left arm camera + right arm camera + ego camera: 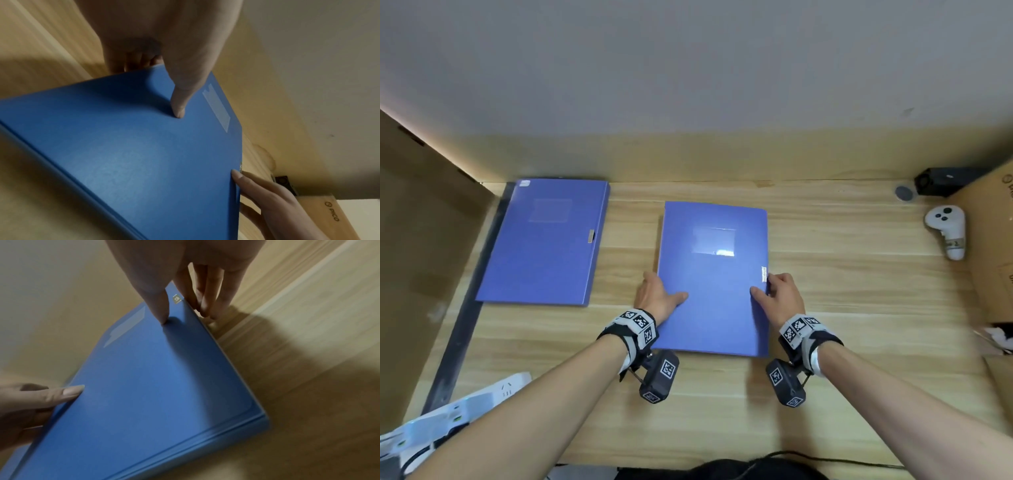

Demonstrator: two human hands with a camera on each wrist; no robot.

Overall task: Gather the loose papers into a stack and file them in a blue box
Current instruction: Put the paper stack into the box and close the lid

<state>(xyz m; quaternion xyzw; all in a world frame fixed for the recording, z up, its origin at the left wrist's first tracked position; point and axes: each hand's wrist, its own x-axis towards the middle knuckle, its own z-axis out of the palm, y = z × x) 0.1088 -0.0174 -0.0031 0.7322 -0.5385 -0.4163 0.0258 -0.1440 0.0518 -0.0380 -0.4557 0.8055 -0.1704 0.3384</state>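
A closed blue box (714, 277) lies in the middle of the wooden table (859, 291), with a small metal clasp (764, 274) on its right edge. My left hand (662, 291) grips its left edge, thumb (179, 105) on the lid and fingers (131, 63) down the side. My right hand (779, 291) grips the right edge just below the clasp, thumb (162, 311) on top and fingers (205, 305) against the side. A second closed blue box (544, 240) lies flat at the back left. No loose papers are in view.
A white controller (947, 233), a black device (941, 181) and a cardboard box (993, 240) stand at the right. A cardboard panel (421, 240) and a dark rail (469, 294) border the left. A white power strip (482, 397) lies at the front left.
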